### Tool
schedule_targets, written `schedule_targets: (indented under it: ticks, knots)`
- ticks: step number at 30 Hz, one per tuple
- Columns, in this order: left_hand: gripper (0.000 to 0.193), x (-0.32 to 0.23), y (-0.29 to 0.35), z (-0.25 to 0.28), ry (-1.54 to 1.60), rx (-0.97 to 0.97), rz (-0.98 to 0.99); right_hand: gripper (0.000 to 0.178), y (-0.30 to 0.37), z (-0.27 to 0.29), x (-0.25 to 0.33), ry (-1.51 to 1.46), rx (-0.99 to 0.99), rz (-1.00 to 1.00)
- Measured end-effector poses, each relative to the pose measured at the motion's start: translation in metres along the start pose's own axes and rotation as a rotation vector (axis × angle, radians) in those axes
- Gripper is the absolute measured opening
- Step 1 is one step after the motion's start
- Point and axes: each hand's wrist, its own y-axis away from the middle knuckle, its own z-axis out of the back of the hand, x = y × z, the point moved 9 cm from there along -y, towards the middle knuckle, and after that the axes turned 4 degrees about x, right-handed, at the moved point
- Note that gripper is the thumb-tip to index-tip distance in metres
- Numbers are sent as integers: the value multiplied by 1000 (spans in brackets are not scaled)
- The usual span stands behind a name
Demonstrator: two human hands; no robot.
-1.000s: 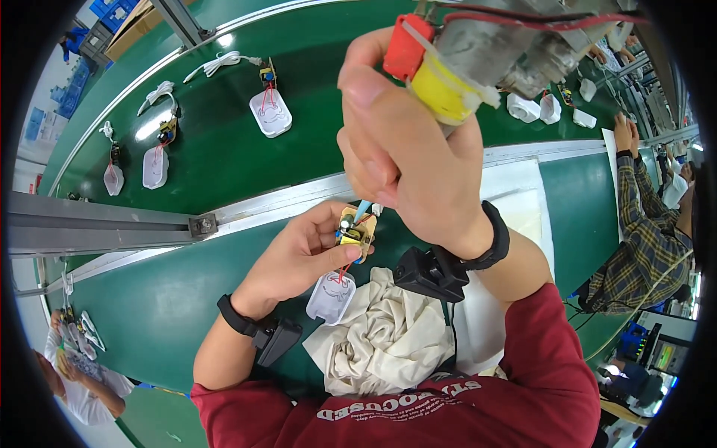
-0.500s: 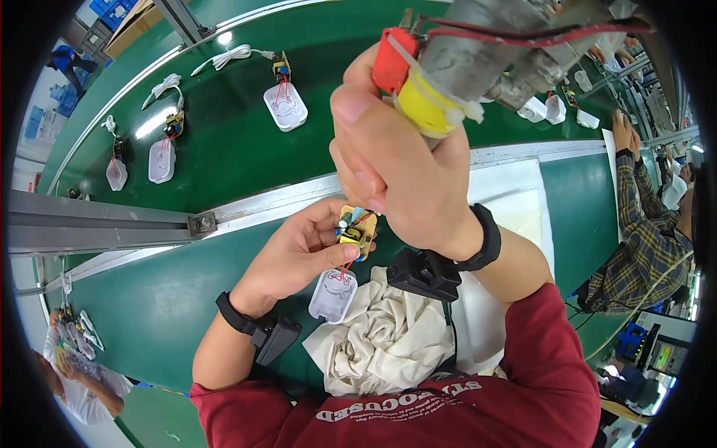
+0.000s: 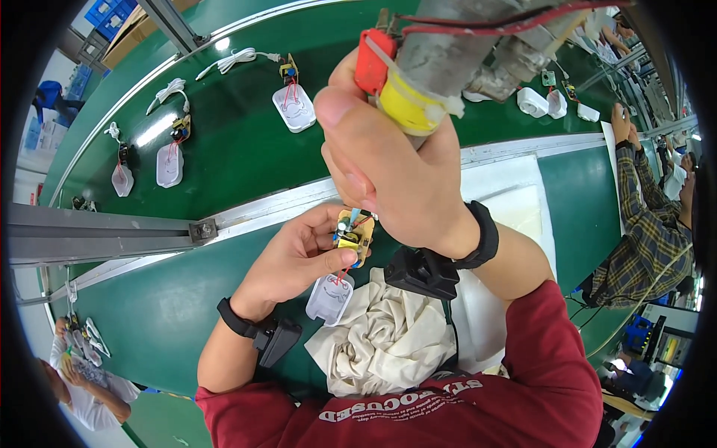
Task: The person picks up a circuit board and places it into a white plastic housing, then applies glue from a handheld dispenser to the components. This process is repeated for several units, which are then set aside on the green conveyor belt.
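Observation:
My left hand [image 3: 287, 254] is closed on the edge of a small circuit board [image 3: 364, 233] with yellow and blue components, its thumb over the near side. Thin red wires run from the board to a translucent white plastic housing [image 3: 328, 302] hanging just below. Raised above it, my right hand [image 3: 407, 179] wraps round what looks like a glue gun [image 3: 441, 56], a grey metal body with yellow tape, a red switch and red and black wires. A pale blue tip [image 3: 354, 216] shows at the board's far end; my right hand hides how it joins the gun.
A crumpled cream cloth [image 3: 385, 336] lies near my body, beside white foam sheeting [image 3: 497, 299]. Beyond a metal rail [image 3: 299, 196], several boards with white housings [image 3: 295, 108] and cables sit on the green belt. A metal post [image 3: 104, 225] stands left. Other people work at both sides.
The glue gun and my right hand have shifted slightly left. My left hand keeps hold of the board, whose housing has tilted a little. The background has shifted slightly in view.

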Motion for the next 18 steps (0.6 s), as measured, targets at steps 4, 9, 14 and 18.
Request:
schedule_targets:
  ticks: [4,9,14,18]
  knots:
    - [41,0,3,3,-16,41,22,17,-4,-3,-2,8,-15,-5]
    - [42,-2,11,11,-11,6,6,9,-11,-15,-2,139,7,92]
    - [42,7,16,18,-19,27,47,12,-12,-24,7,157,22,106]
    - [43,0,10,44,-129,128,-10,13,-10,-34,14,115,56,172]
